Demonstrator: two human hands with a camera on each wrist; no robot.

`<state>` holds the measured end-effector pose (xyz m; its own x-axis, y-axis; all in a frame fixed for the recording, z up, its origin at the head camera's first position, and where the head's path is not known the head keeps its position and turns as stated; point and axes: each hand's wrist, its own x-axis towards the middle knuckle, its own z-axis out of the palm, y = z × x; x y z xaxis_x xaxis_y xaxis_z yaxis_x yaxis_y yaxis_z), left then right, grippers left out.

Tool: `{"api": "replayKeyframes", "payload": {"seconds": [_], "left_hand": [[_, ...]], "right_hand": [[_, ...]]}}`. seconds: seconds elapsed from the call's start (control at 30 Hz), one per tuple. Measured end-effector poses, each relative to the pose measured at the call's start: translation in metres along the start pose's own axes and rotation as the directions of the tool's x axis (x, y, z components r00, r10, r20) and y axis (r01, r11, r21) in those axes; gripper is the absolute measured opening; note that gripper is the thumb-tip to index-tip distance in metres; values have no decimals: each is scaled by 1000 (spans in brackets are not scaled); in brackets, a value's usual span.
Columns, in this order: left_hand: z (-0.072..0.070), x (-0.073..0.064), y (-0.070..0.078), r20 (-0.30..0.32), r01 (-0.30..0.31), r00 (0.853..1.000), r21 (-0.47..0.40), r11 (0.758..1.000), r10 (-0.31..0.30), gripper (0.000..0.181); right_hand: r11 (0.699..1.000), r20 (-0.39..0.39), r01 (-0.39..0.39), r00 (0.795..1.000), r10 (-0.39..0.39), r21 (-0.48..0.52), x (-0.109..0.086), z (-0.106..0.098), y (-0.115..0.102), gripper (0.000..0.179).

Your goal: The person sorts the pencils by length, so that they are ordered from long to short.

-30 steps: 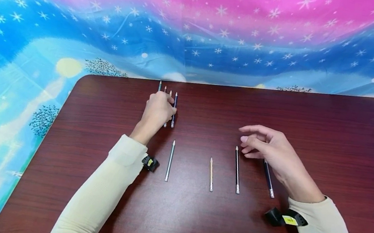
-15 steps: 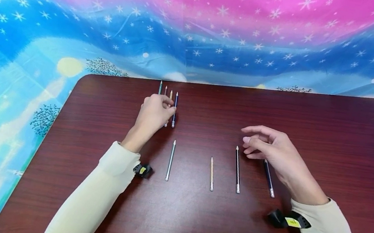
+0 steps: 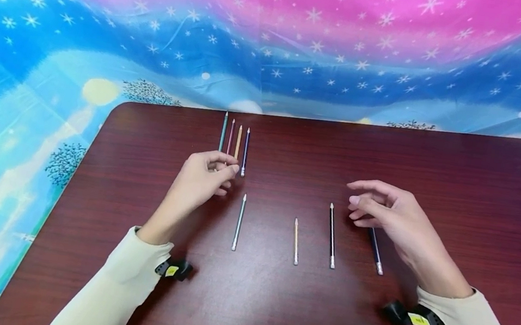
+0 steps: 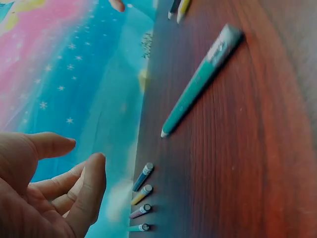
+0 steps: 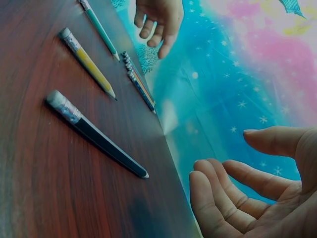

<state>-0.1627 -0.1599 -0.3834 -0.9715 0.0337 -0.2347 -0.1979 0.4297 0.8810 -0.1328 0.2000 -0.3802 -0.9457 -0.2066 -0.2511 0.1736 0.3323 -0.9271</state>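
Note:
My left hand (image 3: 204, 180) hovers just in front of a row of pencils at the back left of the table. Thumb and fingers are apart with nothing between them in the left wrist view. That row runs from a teal pencil (image 3: 223, 131) through a red pencil (image 3: 231, 135) and a yellow pencil (image 3: 238, 142) to a blue pencil (image 3: 245, 150). My right hand (image 3: 390, 210), fingers loosely bent and holding nothing, hangs over the tip of a dark blue pencil (image 3: 376, 253). Left of it lie a black pencil (image 3: 332, 237), a short yellow pencil (image 3: 296, 241) and a green pencil (image 3: 239, 223).
The brown wooden table (image 3: 261, 305) has rounded back corners. Behind it hangs a pink and blue cloth (image 3: 304, 53) with snowflakes. A black wrist camera (image 3: 172, 270) is strapped on the left sleeve, and another wrist camera (image 3: 413, 317) sits on the right.
My left hand has drawn back from the rear row toward me and slightly left, uncovering more of those pencils. The right hand has shifted a little to the right.

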Motion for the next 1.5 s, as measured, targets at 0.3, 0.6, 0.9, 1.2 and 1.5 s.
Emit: {"api": "replayKeyframes", "payload": {"seconds": [0.3,0.6,0.9,1.2,1.5], "left_hand": [[-3,-26,-10,151,80,987,-117,990,-62,37],[3,-46,-19,179,104,981,-192,976,-69,39],[11,-60,-29,164,129,982,-225,966,-93,35],[15,-68,-35,152,179,977,-205,962,-150,37],[25,-69,-35,92,145,987,-116,983,-135,42]], "right_hand": [[999,-20,-14,1000,13,-43,-14,-7,5,44],[998,0,-14,1000,14,-62,-24,-6,12,48],[995,33,-28,999,32,-99,-30,3,18,53],[996,86,-37,995,44,-85,-36,9,26,52],[998,102,-20,994,27,-64,-35,14,32,50]]}}
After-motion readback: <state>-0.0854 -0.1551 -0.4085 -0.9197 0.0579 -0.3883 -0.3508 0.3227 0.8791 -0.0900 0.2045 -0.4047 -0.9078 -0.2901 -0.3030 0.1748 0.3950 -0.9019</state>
